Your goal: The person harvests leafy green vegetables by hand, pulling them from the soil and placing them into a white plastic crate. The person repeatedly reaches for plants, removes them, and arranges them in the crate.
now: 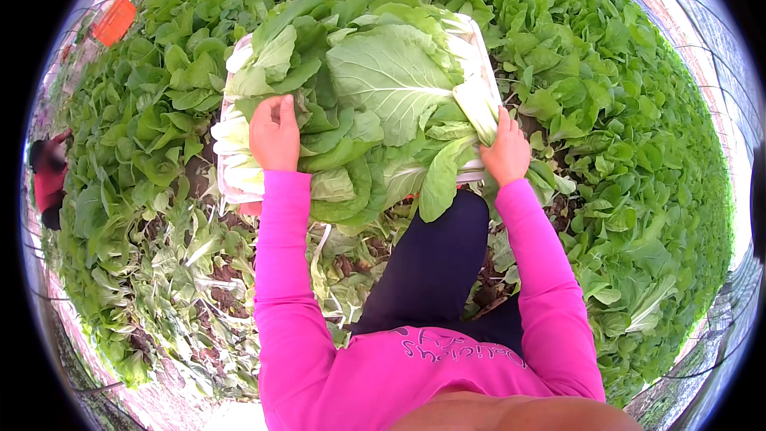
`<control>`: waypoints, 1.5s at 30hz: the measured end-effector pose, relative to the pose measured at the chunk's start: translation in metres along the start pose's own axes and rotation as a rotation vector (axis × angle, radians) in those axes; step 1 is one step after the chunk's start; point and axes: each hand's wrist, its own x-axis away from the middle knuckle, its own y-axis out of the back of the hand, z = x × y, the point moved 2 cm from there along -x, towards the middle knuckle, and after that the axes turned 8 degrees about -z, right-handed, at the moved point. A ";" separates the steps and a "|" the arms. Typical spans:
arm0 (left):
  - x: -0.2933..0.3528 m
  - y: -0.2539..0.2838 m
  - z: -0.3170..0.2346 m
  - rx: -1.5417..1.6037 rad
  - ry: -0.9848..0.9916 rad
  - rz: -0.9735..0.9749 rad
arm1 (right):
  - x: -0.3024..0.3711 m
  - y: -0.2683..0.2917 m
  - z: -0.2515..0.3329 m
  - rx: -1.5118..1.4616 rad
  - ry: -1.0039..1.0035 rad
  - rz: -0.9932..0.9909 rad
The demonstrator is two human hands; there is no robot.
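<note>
A pale pink crate [484,72] in front of me is heaped with bok choy; the white stalk ends line its left and right sides and the broad leaves [383,72] overlap in the middle. Over the crate's left part is my left hand [275,140], fingers curled closed against the leaves; what they pinch, if anything, is hidden. At the near right corner my right hand [506,152] is closed around the lower end of a bok choy [477,112], whose pale stalk lies on the crate's right edge. Part of that grip is hidden.
Dense rows of growing greens [622,136] surround the crate. Cut leaves and stalks [203,271] litter the soil at the left. An orange crate [114,21] stands at the far left, and a person in red [49,179] is at the left edge. My knee [447,231] is close below the crate.
</note>
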 end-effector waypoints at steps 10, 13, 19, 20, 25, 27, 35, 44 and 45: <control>0.004 0.000 -0.022 -0.021 -0.053 0.139 | 0.000 0.005 0.008 -0.007 -0.014 -0.012; 0.011 0.015 -0.019 0.549 0.229 0.100 | 0.001 0.003 0.006 0.009 -0.024 -0.001; -0.025 0.149 0.029 0.257 0.213 -0.503 | 0.004 0.001 0.002 0.026 -0.012 -0.034; -0.032 0.175 0.047 -0.144 0.088 -0.466 | 0.005 0.001 0.008 0.019 -0.013 -0.037; -0.045 0.148 0.076 -0.023 0.165 -0.260 | 0.005 -0.003 0.006 0.039 -0.012 -0.044; -0.051 0.110 0.042 0.050 0.097 0.020 | 0.005 -0.004 0.005 0.022 -0.013 -0.036; -0.073 -0.007 0.013 0.192 -0.056 0.366 | 0.004 -0.007 0.005 0.006 -0.021 -0.098; -0.076 -0.019 0.018 -0.018 -0.414 0.314 | 0.003 -0.008 0.006 -0.007 -0.032 -0.082; -0.072 -0.017 0.017 -0.049 -0.371 0.317 | 0.003 -0.008 0.006 0.000 -0.036 -0.075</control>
